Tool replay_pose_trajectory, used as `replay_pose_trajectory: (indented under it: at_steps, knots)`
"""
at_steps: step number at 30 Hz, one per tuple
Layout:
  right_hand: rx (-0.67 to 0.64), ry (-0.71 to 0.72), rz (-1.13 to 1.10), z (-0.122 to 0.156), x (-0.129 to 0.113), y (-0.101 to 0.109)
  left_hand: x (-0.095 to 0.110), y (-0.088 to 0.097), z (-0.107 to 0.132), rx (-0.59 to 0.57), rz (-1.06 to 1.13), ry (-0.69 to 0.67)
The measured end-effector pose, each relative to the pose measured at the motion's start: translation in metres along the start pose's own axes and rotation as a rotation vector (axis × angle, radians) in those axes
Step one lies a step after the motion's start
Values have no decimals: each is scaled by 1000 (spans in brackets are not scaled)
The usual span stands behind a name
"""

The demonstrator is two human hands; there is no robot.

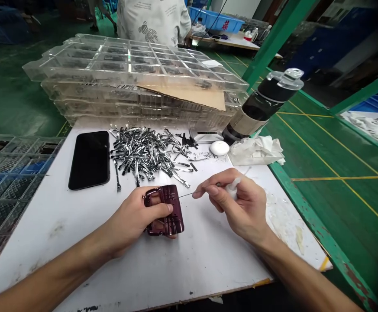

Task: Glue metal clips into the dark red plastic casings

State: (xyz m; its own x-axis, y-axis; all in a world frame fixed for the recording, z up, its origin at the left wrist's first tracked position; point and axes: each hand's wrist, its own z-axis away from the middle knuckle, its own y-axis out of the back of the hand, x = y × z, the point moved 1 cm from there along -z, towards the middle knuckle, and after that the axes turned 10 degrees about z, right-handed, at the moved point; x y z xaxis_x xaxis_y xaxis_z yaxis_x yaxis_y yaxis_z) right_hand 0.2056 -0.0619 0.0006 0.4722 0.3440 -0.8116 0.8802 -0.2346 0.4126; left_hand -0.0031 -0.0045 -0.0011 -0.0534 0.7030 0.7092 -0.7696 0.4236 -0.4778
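Note:
My left hand (137, 216) is closed round a glossy dark red plastic part (176, 216), a frame with an opening and a ribbed, solid side. Its thumb presses on the inner face; the fingers behind are mostly hidden. My right hand (237, 203) pinches a thin metal needle (186, 195), whose tip reaches the upper right edge of the part; I cannot tell if they touch. A small whitish translucent bottle (233, 187) is also held in that hand, partly covered by the fingers. Beyond both hands lies a pile of shiny silver-and-black strips (146, 151).
A black phone (89, 160) lies left of the pile. Behind stand stacked clear trays (137, 99) with cardboard (189, 95). At the right are a white oval case (219, 148), crumpled tissue (256, 149) and a dark bottle (263, 104). More compartment trays (10, 173) stand left; a person (153, 21) is beyond.

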Motion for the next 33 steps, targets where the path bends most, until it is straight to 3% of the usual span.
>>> replay_pose_trajectory:
  at_steps: [19,26,33]
  knots:
    - [-46,32,-7,1,-2,2,0,0,0,-5,-29,-4]
    - [69,22,-108,4,-1,4,-2,2,1,-28,-37,-13]
    - [-30,81,-146,4,-1,6,-1,1,-1,-3,-29,-14]
